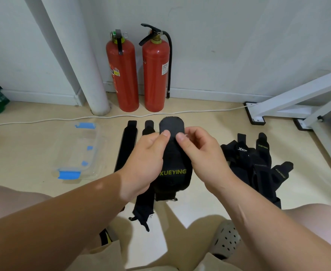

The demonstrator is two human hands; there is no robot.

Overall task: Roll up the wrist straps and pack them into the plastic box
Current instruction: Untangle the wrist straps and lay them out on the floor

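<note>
Progress: barely started, I'd say | left hand [145, 163] and right hand [201, 155] both pinch black fabric XUEYING wrist strap [173, 165], unrolled | clear blue-clipped plastic box [78, 149] on floor, left, looks empty | tangled black strap pile [256, 163] untouched

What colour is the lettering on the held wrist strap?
Yellow-green "XUEYING" lettering on the black wrist strap, head view.

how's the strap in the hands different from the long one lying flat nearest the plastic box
The held strap is pinched by the left hand and right hand near its rounded end; the flat strap lies untouched on the floor. The held strap shows yellow-green XUEYING lettering; the flat strap shows none. The held strap looks wider, the flat strap narrower. Both are black.
</note>
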